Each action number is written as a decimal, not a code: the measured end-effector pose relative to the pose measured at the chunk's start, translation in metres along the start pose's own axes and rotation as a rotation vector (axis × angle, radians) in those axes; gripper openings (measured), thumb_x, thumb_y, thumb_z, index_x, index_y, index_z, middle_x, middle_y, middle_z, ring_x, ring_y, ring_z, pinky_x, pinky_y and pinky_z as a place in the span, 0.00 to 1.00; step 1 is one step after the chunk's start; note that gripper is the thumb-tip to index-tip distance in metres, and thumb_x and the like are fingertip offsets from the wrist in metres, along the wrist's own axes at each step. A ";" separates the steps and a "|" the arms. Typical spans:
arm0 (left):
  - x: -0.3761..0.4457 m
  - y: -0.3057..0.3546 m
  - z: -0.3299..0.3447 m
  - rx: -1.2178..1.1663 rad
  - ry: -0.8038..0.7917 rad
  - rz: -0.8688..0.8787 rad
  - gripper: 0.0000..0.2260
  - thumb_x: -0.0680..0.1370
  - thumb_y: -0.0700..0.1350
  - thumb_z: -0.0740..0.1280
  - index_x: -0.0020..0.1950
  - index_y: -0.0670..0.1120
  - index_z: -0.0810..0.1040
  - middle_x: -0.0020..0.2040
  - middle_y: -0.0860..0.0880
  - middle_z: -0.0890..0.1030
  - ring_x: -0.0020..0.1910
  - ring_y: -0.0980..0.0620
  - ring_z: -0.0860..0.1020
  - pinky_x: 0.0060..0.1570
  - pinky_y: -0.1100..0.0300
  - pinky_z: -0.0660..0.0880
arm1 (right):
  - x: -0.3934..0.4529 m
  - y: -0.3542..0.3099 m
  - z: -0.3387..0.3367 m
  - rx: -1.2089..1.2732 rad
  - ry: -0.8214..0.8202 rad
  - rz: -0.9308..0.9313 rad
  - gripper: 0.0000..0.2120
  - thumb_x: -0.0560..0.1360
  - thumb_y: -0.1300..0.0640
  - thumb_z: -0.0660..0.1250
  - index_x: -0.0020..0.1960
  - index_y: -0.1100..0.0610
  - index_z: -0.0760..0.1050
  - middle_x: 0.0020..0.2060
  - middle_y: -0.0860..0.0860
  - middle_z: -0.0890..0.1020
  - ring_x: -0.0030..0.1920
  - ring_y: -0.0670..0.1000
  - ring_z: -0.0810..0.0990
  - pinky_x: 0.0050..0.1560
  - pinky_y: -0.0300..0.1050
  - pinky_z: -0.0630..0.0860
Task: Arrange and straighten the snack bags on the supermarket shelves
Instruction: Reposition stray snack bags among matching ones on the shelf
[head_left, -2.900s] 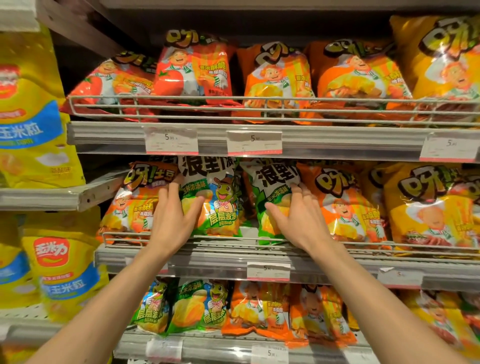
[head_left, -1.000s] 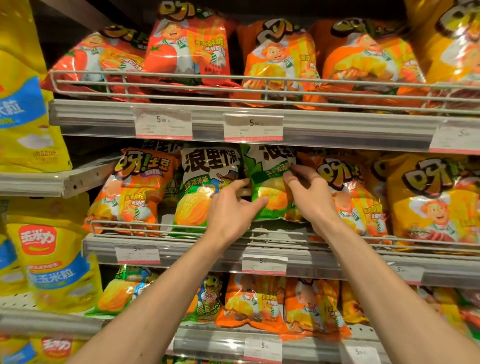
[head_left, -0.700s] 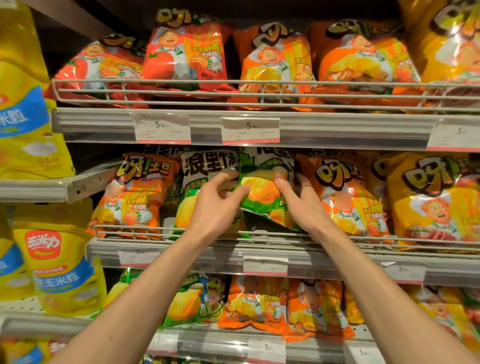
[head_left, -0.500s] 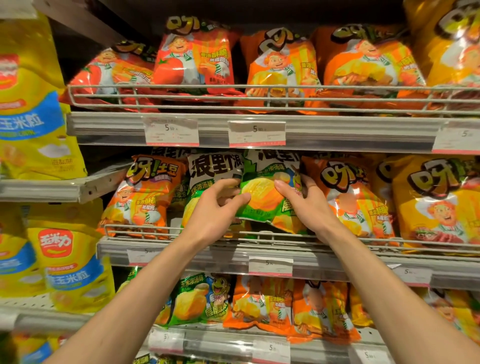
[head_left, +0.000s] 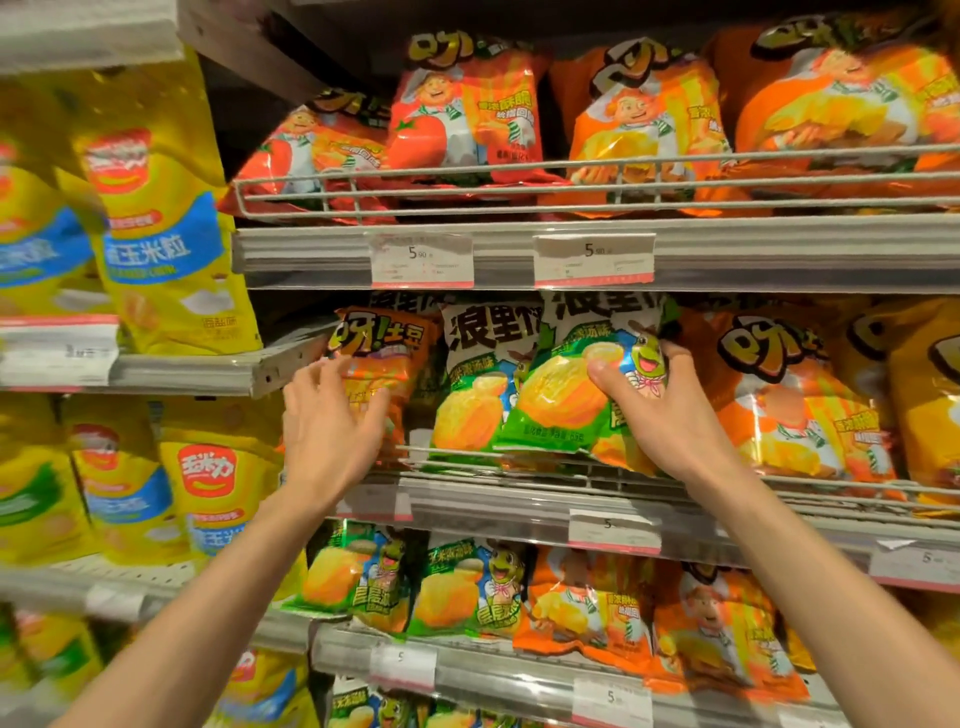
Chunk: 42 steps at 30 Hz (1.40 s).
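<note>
Gripping a green bag (head_left: 566, 395) on the middle shelf (head_left: 519, 499), right hand (head_left: 660, 410) with thumb and fingers curled round it, left hand (head_left: 332, 421) fingers spread, touching the orange bag (head_left: 379, 353) at left

warm, fairly bright light from above; glare glints on the orange bags (head_left: 644, 124) at 1 o'clock. yellow bags (head_left: 156, 218) at 9 o'clock smear with motion blur, and shelf edges bow outward.

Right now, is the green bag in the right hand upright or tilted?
Tilted: the green bag leans in the right hand, its bottom edge slanting.
</note>
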<state>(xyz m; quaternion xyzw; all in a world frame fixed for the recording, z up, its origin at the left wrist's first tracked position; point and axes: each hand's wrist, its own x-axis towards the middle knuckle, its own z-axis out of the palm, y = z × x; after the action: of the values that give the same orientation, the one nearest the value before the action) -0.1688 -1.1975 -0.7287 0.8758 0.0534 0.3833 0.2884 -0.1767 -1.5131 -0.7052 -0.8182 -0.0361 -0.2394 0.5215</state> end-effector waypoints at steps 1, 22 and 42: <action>0.002 -0.009 0.000 0.072 -0.032 -0.043 0.29 0.80 0.58 0.67 0.76 0.44 0.68 0.72 0.38 0.70 0.72 0.38 0.66 0.71 0.43 0.64 | -0.001 0.000 0.002 -0.005 -0.010 -0.008 0.45 0.71 0.31 0.70 0.78 0.52 0.57 0.59 0.48 0.80 0.57 0.49 0.81 0.61 0.52 0.78; 0.021 -0.022 0.005 0.027 -0.054 -0.129 0.36 0.77 0.70 0.63 0.76 0.48 0.65 0.64 0.44 0.81 0.61 0.39 0.80 0.59 0.44 0.77 | 0.002 0.008 0.008 -0.029 -0.027 0.011 0.42 0.71 0.28 0.67 0.75 0.50 0.60 0.54 0.45 0.81 0.53 0.48 0.83 0.55 0.54 0.81; 0.017 -0.002 -0.036 0.168 0.217 0.045 0.31 0.77 0.70 0.63 0.70 0.49 0.72 0.59 0.45 0.82 0.57 0.40 0.80 0.50 0.46 0.78 | 0.002 0.008 0.007 0.013 -0.030 0.024 0.37 0.72 0.30 0.68 0.72 0.50 0.64 0.53 0.44 0.80 0.54 0.47 0.81 0.57 0.52 0.79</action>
<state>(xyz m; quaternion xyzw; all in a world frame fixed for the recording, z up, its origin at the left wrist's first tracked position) -0.1819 -1.1733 -0.6994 0.8513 0.0964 0.4764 0.1977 -0.1701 -1.5106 -0.7140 -0.8187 -0.0353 -0.2206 0.5290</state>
